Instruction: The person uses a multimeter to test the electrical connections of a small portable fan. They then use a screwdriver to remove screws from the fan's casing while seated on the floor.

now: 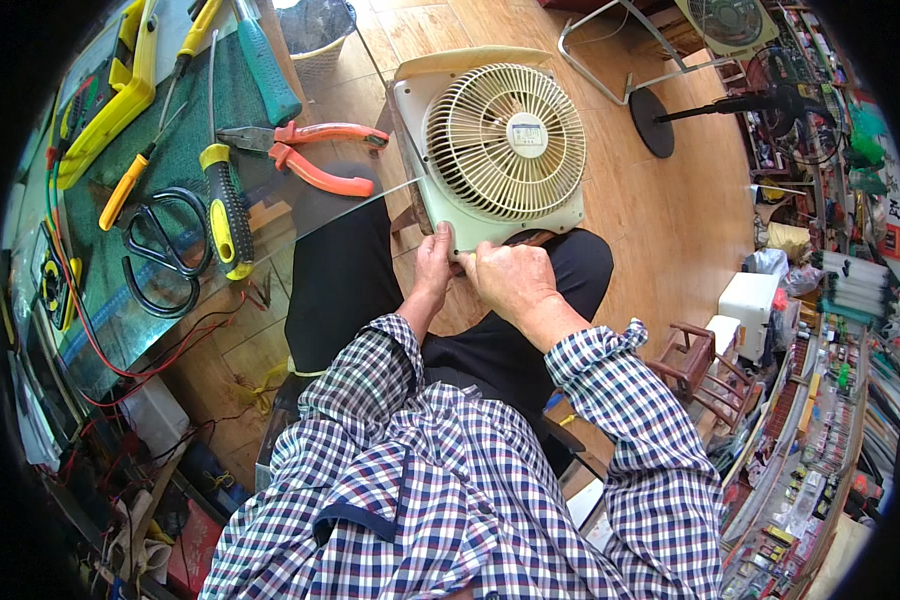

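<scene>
A cream box fan (460, 215) with a round, ribbed grille (460, 130) leans in front of me, its near edge by my knees. Its near corner lies under the thumb of my left hand (432, 268), whose fingers curl round the edge. Close beside that, my right hand (515, 275) is closed in a fist at the same edge, thumb toward the left hand. Whatever it grips is hidden inside the fingers.
On the glass-topped table (350, 205) at left lie red-handled pliers (315, 155), a yellow-black screwdriver (227, 210), a black bent metal piece (165, 250) and a yellow-handled tool (125, 190). A black fan stand (652, 122), a small wooden stool (690, 360) and crowded shelves (800, 470) stand right.
</scene>
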`<control>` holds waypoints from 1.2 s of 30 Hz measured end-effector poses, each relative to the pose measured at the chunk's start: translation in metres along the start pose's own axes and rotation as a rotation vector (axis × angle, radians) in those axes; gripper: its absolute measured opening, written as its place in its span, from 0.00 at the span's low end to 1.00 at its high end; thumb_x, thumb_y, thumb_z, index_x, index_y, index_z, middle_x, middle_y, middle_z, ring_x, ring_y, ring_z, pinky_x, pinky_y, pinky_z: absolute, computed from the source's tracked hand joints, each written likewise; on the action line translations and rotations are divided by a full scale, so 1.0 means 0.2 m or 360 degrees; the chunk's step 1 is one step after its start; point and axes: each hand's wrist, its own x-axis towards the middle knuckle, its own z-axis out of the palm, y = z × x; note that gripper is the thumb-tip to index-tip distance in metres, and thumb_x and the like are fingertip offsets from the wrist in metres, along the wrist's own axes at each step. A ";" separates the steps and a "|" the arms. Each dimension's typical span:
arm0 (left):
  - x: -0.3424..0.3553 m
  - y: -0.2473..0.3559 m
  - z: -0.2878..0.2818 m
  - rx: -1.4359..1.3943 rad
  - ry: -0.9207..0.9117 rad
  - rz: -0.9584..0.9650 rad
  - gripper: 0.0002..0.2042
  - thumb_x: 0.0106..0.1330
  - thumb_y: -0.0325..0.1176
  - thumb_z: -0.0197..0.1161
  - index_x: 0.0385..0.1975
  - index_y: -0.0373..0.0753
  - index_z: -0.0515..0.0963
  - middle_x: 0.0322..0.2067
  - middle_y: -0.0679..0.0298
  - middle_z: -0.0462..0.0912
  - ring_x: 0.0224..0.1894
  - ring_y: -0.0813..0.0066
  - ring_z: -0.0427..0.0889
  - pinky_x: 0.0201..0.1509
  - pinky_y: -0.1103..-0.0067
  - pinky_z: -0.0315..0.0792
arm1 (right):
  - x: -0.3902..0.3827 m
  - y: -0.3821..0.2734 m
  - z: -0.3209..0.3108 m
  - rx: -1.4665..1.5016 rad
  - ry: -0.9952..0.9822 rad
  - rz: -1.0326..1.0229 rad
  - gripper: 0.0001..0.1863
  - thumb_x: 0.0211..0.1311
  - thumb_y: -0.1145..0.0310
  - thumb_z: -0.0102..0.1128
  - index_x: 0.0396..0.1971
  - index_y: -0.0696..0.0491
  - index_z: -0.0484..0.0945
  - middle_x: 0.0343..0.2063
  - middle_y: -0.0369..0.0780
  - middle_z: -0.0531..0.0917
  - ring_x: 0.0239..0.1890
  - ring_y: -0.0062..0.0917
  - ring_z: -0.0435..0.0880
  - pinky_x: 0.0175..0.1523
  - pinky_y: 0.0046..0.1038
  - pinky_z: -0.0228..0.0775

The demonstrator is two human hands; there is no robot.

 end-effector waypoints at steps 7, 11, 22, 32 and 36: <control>-0.03 0.02 0.03 -0.0122 0.0006 -0.0003 0.33 0.81 0.65 0.57 0.55 0.32 0.76 0.48 0.57 0.84 0.47 0.66 0.89 0.48 0.68 0.88 | 0.02 0.06 0.21 0.0533 0.0723 -0.0144 0.15 0.74 0.61 0.65 0.44 0.58 0.73 0.29 0.48 0.90 0.34 0.48 0.93 0.39 0.45 0.86; -0.03 0.02 0.02 -0.0083 -0.0026 -0.0026 0.33 0.82 0.64 0.57 0.55 0.32 0.76 0.48 0.56 0.84 0.47 0.66 0.89 0.47 0.69 0.87 | -0.05 0.03 0.23 0.0641 0.0741 0.0008 0.16 0.73 0.65 0.69 0.50 0.59 0.75 0.31 0.49 0.88 0.36 0.49 0.91 0.41 0.46 0.83; 0.00 -0.01 -0.01 -0.0116 -0.0019 -0.0020 0.33 0.81 0.65 0.58 0.56 0.32 0.76 0.48 0.56 0.85 0.46 0.67 0.89 0.44 0.71 0.86 | -0.01 0.01 0.22 0.0478 0.1136 -0.0215 0.23 0.71 0.67 0.71 0.59 0.62 0.74 0.31 0.48 0.89 0.34 0.45 0.91 0.39 0.42 0.84; -0.01 0.00 0.02 -0.0162 0.0004 0.0003 0.35 0.81 0.65 0.57 0.58 0.31 0.75 0.50 0.55 0.83 0.49 0.65 0.88 0.48 0.68 0.89 | -0.01 0.04 0.23 0.0551 0.1142 -0.0214 0.20 0.79 0.59 0.63 0.58 0.60 0.78 0.26 0.46 0.89 0.31 0.44 0.90 0.43 0.45 0.83; -0.01 0.00 0.01 -0.0138 0.0028 -0.0006 0.35 0.80 0.66 0.58 0.56 0.32 0.75 0.49 0.55 0.83 0.48 0.66 0.88 0.48 0.68 0.89 | -0.02 0.02 0.11 0.0465 0.0320 0.0192 0.21 0.76 0.65 0.66 0.61 0.60 0.76 0.35 0.49 0.90 0.38 0.45 0.91 0.46 0.42 0.81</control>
